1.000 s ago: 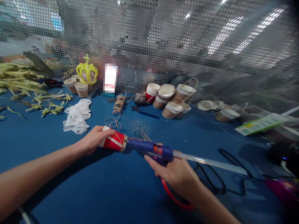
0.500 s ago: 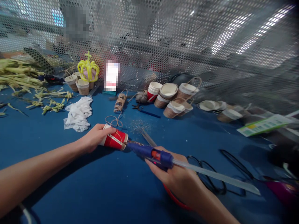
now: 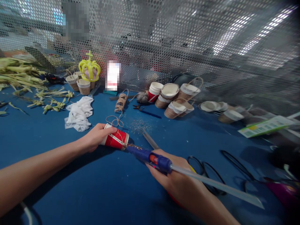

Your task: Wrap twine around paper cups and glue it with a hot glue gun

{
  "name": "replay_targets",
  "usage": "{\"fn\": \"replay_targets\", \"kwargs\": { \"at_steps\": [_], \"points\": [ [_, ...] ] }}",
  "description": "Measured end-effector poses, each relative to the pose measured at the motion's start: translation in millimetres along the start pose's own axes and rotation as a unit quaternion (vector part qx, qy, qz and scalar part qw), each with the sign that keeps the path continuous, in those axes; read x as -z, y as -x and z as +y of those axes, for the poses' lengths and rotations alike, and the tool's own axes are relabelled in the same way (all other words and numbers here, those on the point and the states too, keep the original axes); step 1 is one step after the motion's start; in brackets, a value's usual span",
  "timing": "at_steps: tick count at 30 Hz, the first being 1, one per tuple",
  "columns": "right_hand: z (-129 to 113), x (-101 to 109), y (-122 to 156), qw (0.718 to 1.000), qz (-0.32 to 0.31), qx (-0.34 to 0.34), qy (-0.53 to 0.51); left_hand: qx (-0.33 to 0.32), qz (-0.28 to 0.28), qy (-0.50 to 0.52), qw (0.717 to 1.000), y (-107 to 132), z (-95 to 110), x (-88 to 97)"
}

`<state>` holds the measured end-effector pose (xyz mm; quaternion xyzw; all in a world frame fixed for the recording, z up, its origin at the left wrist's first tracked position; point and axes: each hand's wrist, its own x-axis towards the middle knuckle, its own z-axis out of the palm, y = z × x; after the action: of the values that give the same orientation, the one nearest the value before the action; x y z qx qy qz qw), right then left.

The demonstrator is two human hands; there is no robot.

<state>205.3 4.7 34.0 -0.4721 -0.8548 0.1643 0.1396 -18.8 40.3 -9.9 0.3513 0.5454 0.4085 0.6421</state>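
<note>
My left hand (image 3: 98, 137) grips a red and white paper cup (image 3: 118, 137) lying on its side, base toward the right. A strand of twine runs over the cup from a brown twine bundle (image 3: 121, 103) behind it. In my right hand (image 3: 170, 170) is a blue hot glue gun (image 3: 147, 156), with a long clear glue stick (image 3: 217, 184) sticking out of its back. Its nozzle meets the cup's right end; whether it touches the wall I cannot tell. Scissors (image 3: 151, 139) lie on the table, partly hidden under my right hand.
Behind the cup are a crumpled white cloth (image 3: 79, 112), pliers (image 3: 146, 112) and several twine-wrapped cups (image 3: 174, 107). A yellow crown (image 3: 89, 70) and a lit phone (image 3: 112, 76) stand by the perforated screen (image 3: 140, 40). Dried husks (image 3: 21, 73) lie left; a black cable (image 3: 211, 172) lies right.
The glue gun's nozzle has shifted slightly down and left along the cup's end, its rear tilting a little lower. My left hand and the cup have barely moved.
</note>
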Motion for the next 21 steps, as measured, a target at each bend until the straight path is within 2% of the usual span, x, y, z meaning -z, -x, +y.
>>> {"fn": "replay_targets", "kwargs": {
  "at_steps": [5,11,16,21],
  "points": [
    [0.3,-0.9,-0.5,1.0,0.021,-0.001,0.021,0.002,-0.005,0.005,1.0,0.3,-0.1,-0.1],
    [1.5,-1.4,-0.3,1.0,0.006,-0.005,0.022,-0.011,-0.015,0.011,1.0,3.5,-1.9,0.1],
    [5.0,-3.9,-0.6,0.999,0.044,0.018,0.024,-0.03,-0.01,-0.002,0.999,7.9,-4.5,-0.6],
    [8.0,-5.5,-2.3,0.998,0.058,0.014,0.017,-0.039,-0.012,-0.007,0.999,11.4,-6.1,-3.4]
  ]
}}
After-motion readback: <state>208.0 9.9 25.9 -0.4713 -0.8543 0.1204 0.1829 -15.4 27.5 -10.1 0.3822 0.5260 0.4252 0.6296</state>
